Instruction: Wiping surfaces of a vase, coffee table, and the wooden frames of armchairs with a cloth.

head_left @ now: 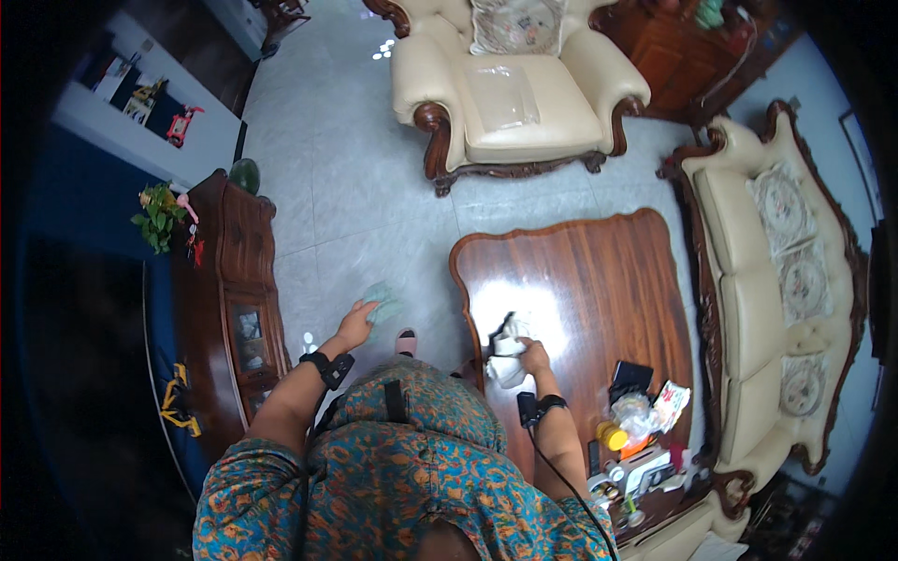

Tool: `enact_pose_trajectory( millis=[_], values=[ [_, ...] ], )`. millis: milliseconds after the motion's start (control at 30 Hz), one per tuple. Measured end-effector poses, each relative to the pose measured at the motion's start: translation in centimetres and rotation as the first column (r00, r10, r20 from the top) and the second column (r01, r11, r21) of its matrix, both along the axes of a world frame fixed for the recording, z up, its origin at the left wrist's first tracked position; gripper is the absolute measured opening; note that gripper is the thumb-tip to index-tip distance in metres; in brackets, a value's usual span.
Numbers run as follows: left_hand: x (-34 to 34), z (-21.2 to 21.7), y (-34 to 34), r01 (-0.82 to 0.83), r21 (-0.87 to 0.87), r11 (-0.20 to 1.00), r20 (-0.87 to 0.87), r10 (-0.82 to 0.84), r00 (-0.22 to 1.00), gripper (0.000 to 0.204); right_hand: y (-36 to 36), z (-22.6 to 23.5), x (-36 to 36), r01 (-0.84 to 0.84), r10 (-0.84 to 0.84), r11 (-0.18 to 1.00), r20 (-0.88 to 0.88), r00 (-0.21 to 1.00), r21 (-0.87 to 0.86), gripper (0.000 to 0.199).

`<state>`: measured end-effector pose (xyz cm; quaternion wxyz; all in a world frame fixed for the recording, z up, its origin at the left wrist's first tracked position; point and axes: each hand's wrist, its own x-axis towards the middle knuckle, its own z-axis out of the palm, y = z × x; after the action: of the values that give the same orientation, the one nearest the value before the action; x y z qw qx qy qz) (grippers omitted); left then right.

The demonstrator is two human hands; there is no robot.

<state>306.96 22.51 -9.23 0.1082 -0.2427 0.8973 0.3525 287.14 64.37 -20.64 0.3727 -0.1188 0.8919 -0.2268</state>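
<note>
My left hand (pixel 355 324) is stretched out over the floor at the table's left side. Its fingers are closed on a thin, pale green cloth-like piece (pixel 384 301), which looks blurred at its edges. Over the left end of the wooden table (pixel 599 280), my right hand (pixel 535 356) grips a crumpled white cloth (pixel 506 370). The cloth is bunched up, with a dark patch beside it, and bright glare on the tabletop lies around it. Both my wrists carry dark strapped devices.
A cream armchair (pixel 533 103) stands beyond the table and a long cream sofa (pixel 748 280) to the right. To the left is a dark wooden cabinet (pixel 245 280). A black box (pixel 632 376), a yellow-lidded jar (pixel 612 436) and plastic bags (pixel 634 416) crowd the table's near right corner.
</note>
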Motion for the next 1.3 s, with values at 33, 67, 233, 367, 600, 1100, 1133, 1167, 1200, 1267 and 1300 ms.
enact_pose_trajectory(
  millis=[33,67,233,367,600,1100,1133,1167,1200,1267,1300],
  values=[
    [1.3,0.0,-0.7,-0.034,-0.002,0.999,-0.02,0.034,0.999,0.055,-2.4,1.6,-0.8,-0.061,0.06,0.998,-0.022,0.998,-0.023,0.049],
    [2.0,0.0,-1.2,-0.068,-0.036,0.997,0.024,0.068,0.997,0.055,-4.4,3.0,-1.8,-0.105,0.103,0.994,-0.047,0.994,-0.04,0.049],
    [3.1,-0.3,-5.4,-0.188,0.046,0.981,0.109,0.182,0.977,0.057,-15.1,10.5,-8.1,-0.19,0.159,0.977,-0.255,0.954,-0.1,0.049],
    [2.0,-1.5,-10.1,-0.217,0.072,0.973,-0.011,0.218,0.976,0.055,-23.7,16.7,-12.3,-0.252,0.161,0.951,-0.412,0.897,-0.178,0.048],
    [-0.5,-0.7,-21.1,-0.268,0.082,0.96,-0.152,0.278,0.948,0.054,-38.9,23.5,-16.0,-0.239,0.016,0.909,-0.545,0.838,-0.341,0.046],
    [-4.3,-2.4,-38.0,-0.401,0.194,0.895,-0.215,0.438,0.873,0.055,-61.2,26.5,-26.9,-0.221,-0.113,0.873,-0.621,0.776,-0.435,0.04],
    [-5.2,-2.6,-38.8,-0.401,0.192,0.896,-0.217,0.438,0.872,0.055,-62.6,26.7,-28.5,-0.222,-0.114,0.872,-0.621,0.775,-0.437,0.04],
    [-6.0,-2.7,-39.8,-0.408,0.267,0.873,-0.236,0.47,0.85,0.055,-64.4,27.1,-29.9,-0.203,-0.148,0.861,-0.613,0.776,-0.465,0.041],
    [-7.0,-2.8,-40.9,-0.411,0.34,0.846,-0.254,0.503,0.826,0.055,-66.2,27.6,-31.5,-0.185,-0.182,0.849,-0.603,0.777,-0.494,0.042],
    [-10.0,-2.7,-43.5,-0.42,0.341,0.841,-0.277,0.517,0.81,0.055,-69.7,28.7,-35.0,-0.218,-0.182,0.837,-0.63,0.755,-0.503,0.041],
    [-11.6,-2.5,-44.7,-0.422,0.347,0.838,-0.296,0.525,0.798,0.056,-71.5,29.2,-36.9,-0.22,-0.201,0.833,-0.648,0.735,-0.508,0.041]
  ],
)
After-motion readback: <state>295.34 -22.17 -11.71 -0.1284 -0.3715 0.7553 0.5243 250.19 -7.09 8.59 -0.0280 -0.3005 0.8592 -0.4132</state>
